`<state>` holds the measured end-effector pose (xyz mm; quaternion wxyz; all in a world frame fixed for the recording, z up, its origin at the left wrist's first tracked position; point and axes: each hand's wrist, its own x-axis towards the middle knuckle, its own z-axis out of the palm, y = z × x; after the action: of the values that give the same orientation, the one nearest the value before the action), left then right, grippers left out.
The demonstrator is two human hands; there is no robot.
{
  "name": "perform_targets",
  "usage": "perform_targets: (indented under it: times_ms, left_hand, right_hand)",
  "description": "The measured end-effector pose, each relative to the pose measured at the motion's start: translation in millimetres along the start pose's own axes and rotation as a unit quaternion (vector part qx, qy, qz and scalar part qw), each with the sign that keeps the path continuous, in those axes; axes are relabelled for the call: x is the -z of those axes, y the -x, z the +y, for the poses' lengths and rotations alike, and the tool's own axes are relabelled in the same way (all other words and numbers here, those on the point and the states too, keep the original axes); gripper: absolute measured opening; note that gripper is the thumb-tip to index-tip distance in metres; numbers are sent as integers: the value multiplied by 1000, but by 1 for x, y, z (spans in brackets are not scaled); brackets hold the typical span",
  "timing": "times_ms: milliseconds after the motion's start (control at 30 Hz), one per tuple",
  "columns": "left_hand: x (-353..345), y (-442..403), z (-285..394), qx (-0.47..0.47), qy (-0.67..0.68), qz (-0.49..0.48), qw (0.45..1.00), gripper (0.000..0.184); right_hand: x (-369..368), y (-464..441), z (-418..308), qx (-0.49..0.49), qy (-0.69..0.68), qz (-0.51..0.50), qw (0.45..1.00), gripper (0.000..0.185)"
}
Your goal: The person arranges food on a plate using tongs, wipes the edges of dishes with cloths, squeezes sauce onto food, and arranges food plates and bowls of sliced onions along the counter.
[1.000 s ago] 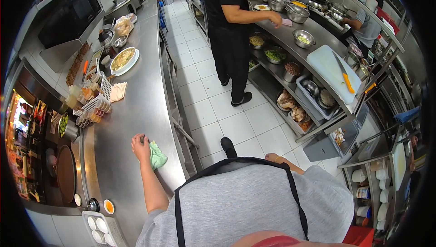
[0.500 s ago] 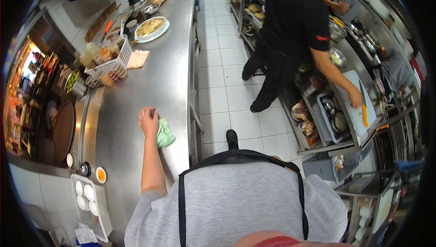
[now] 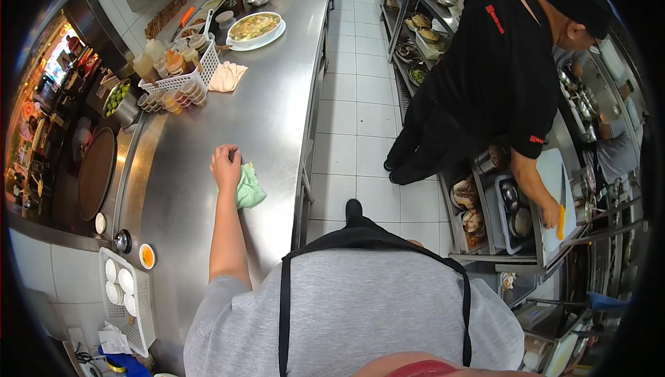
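Note:
My left hand (image 3: 226,168) is on the steel counter (image 3: 235,117), its fingers curled and closed on a crumpled light green cloth (image 3: 251,187). Most of the cloth spreads out on the thumb side, beside my wrist. Something dark shows between thumb and forefinger, too small to make out. Out of sight is my right hand; only my grey-shirted torso with black apron straps fills the bottom of the view.
Ahead are a white basket of sauce bottles (image 3: 173,80), a folded pink cloth (image 3: 227,77) and a large bowl of food (image 3: 255,27). A small orange sauce dish (image 3: 147,256) and a cup basket (image 3: 143,301) stand at lower left. Right, a co-worker (image 3: 478,79) holds a yellow-handled knife (image 3: 561,222).
The view has shifted slightly. My left hand stays by the green cloth on the counter. The co-worker leans further over the cutting board, the knife shifting there.

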<state>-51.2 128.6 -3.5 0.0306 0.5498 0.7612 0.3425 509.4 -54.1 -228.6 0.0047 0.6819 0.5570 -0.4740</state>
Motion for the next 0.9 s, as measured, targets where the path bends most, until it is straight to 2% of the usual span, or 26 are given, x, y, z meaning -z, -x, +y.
perform_targets:
  times_ms: [200,433,567,600,633,667,700,733,800,900]
  left_hand:
    - [-14,-46,-13,8,-47,42,998,16]
    - [-29,-110,-36,89,-93,106,986,17]
    - [-32,-122,-35,124,-140,118,975,18]
    - [-33,-123,-36,128,-146,117,974,18]
    - [-32,-125,-35,131,-154,125,971,18]
    - [-33,-124,-32,135,-163,128,969,18]
    - [-32,-124,-29,133,-166,119,970,18]
    - [-31,-125,-24,140,-152,124,970,19]
    - [-29,-127,-19,148,-138,126,971,19]
    - [-31,-133,-6,106,-240,126,957,18]
  right_hand:
    - [46,-48,-8,-20,11,-21,1000,26]
    - [136,-148,-43,-8,51,-43,998,26]
    - [205,-231,-105,62,98,-21,993,26]
    - [222,-256,-124,66,71,-3,995,26]
    - [238,-286,-139,90,62,-9,994,26]
    - [252,-315,-153,150,125,6,981,30]
    - [273,-310,-193,93,75,-4,993,29]
    - [282,-334,-206,122,103,10,987,27]
    - [302,-347,-252,125,39,-8,991,27]
    - [315,-374,-284,167,-43,-25,985,23]
